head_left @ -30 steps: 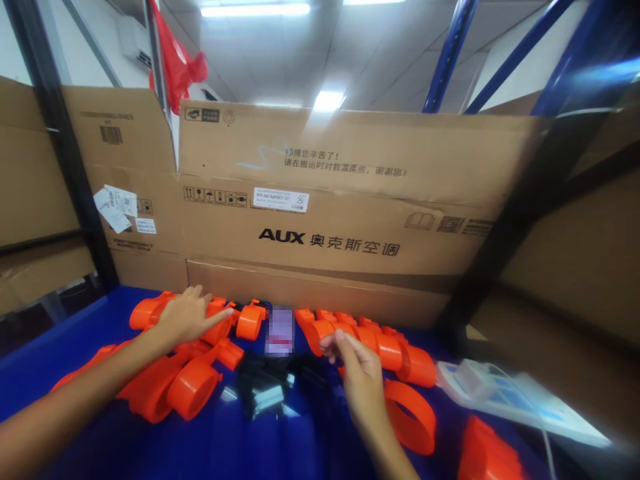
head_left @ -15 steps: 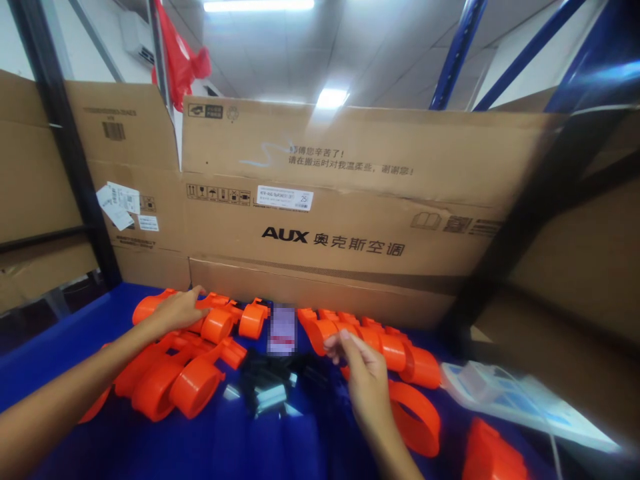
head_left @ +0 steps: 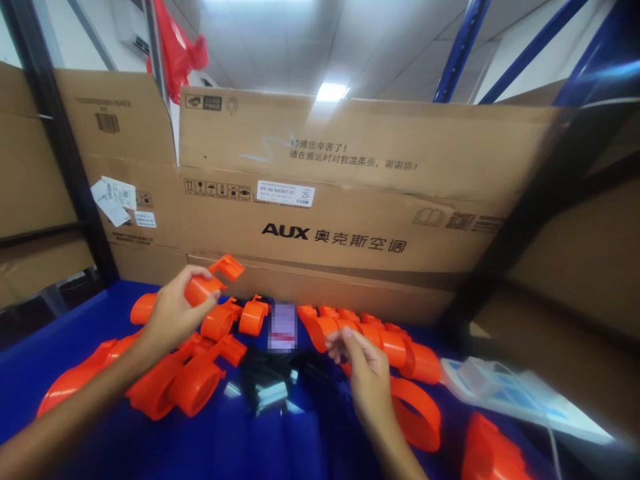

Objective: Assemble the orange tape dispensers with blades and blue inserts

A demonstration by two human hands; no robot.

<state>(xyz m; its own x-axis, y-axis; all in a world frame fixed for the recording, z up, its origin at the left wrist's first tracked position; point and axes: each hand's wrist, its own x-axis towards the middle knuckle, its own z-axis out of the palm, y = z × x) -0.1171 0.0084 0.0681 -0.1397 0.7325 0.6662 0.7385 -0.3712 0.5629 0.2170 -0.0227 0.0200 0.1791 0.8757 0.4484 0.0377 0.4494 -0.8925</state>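
My left hand [head_left: 180, 303] is closed around an orange plastic tape dispenser [head_left: 200, 287], a ring-shaped part with a short arm sticking out at its upper right. It is held up above the back of the left-hand row of similar orange dispensers [head_left: 217, 323]. My right hand [head_left: 363, 360] hovers in front of the right-hand row of orange dispensers [head_left: 393, 347]. Its fingers are curled, thumb against fingertips; whatever may be pinched there is too small or hidden to tell. Between the hands lies a pile of black parts [head_left: 255, 370] with shiny pieces [head_left: 271, 396].
A blue cloth [head_left: 265, 440] covers the table. A blurred card-like item [head_left: 283, 327] stands at the back centre. Behind rises a cardboard wall [head_left: 320, 213]. To the right are a white board [head_left: 530, 400] with a cable and more orange dispensers [head_left: 493, 453].
My left hand has lifted an orange dispenser up from the back left row. My right hand stays nearly where it was. The view has shifted slightly.
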